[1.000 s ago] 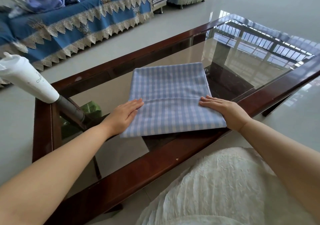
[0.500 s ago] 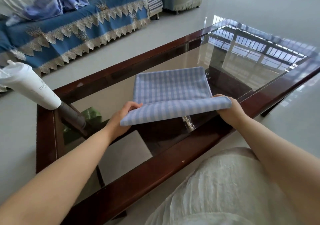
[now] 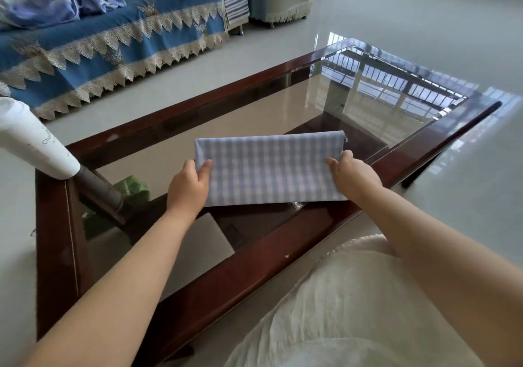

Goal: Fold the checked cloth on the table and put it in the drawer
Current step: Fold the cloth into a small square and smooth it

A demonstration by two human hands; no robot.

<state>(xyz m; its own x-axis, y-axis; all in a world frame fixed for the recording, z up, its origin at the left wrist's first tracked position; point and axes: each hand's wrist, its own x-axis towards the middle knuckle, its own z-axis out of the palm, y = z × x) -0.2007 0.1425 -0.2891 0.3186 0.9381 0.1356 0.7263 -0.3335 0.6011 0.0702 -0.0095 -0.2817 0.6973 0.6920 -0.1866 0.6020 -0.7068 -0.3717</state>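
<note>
Head view, fingers (image 3: 204, 165) pinching checked cloth (image 3: 268, 168)

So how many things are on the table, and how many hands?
Folded blue-and-white checked cloth: 1
White hair dryer with dark nozzle: 1
Bare hands holding the cloth's ends: 2, left hand and right hand
Total: 4

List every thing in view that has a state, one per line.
checked cloth: folded into a narrow strip, lying on the table
left hand: gripping the cloth's left end
right hand: gripping the cloth's right end
glass-topped table: no drawer visible
</note>
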